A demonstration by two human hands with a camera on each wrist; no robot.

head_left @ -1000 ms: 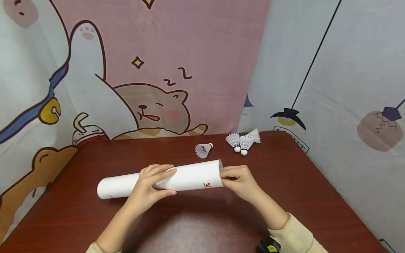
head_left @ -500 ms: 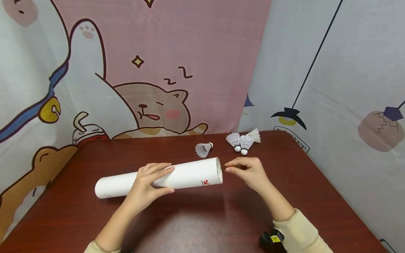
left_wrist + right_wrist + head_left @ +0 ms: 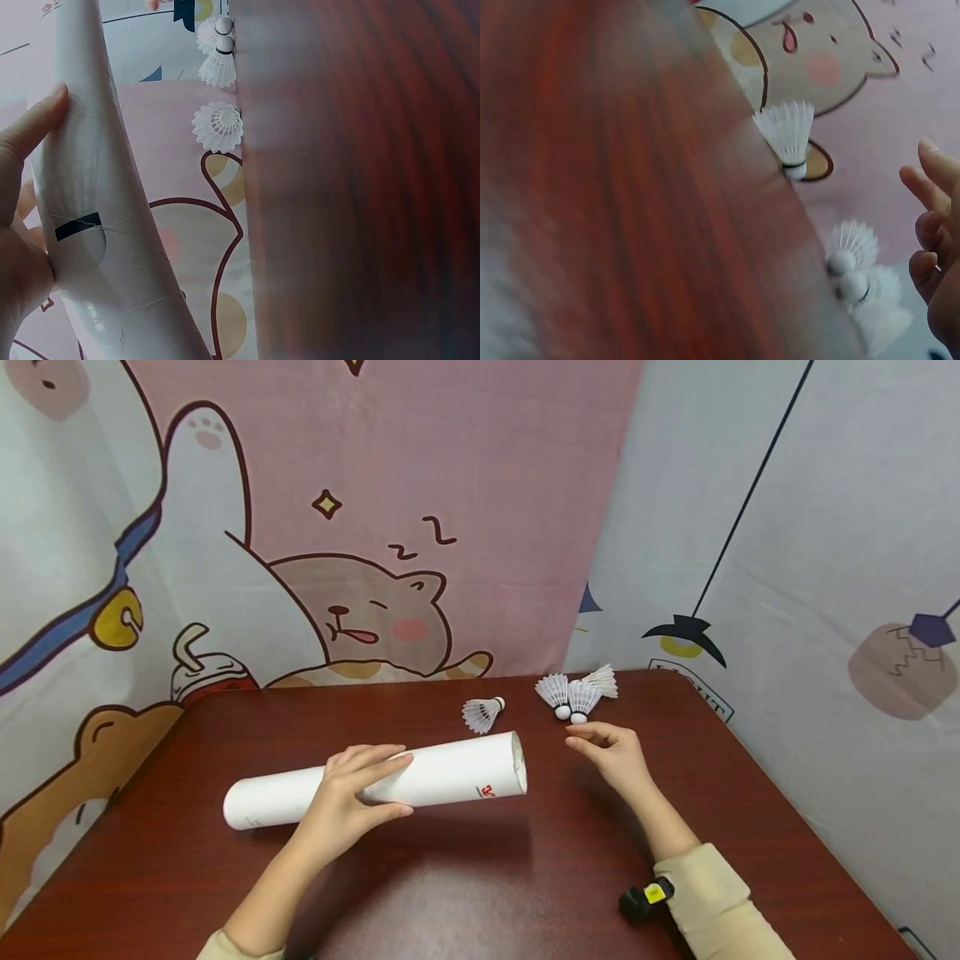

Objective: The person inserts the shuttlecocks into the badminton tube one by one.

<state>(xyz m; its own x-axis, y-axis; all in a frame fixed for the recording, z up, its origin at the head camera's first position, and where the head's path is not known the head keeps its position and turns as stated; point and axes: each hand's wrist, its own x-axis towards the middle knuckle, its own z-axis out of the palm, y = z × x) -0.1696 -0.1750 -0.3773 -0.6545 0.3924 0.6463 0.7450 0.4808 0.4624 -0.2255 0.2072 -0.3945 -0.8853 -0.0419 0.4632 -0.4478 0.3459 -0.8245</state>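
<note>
My left hand (image 3: pixel 348 802) grips a long white shuttlecock tube (image 3: pixel 457 772) about its middle, fingers over the top and thumb below. The tube tilts, its right end higher; a small red logo sits near that end. In the left wrist view, the tube (image 3: pixel 112 247) has a dark mark. My right hand (image 3: pixel 618 760) hovers right of the tube with loosely bent fingers and nothing visible in them. Just beyond its fingertips lies a cluster of 3 white shuttlecocks (image 3: pixel 553 693). A single shuttlecock (image 3: pixel 482 715) lies behind the tube; the right wrist view also shows this shuttlecock (image 3: pixel 786 135).
The dark red-brown table (image 3: pixel 465 893) ends at a cartoon-printed cloth (image 3: pixel 517 527) at the back, and another stretch of cloth borders the right side. A black wrist device (image 3: pixel 641 902) with a yellow patch is by the right sleeve.
My right hand has left the tube's right end and moved right and away from me toward the shuttlecock cluster. The tube has shifted very slightly left in my left hand.
</note>
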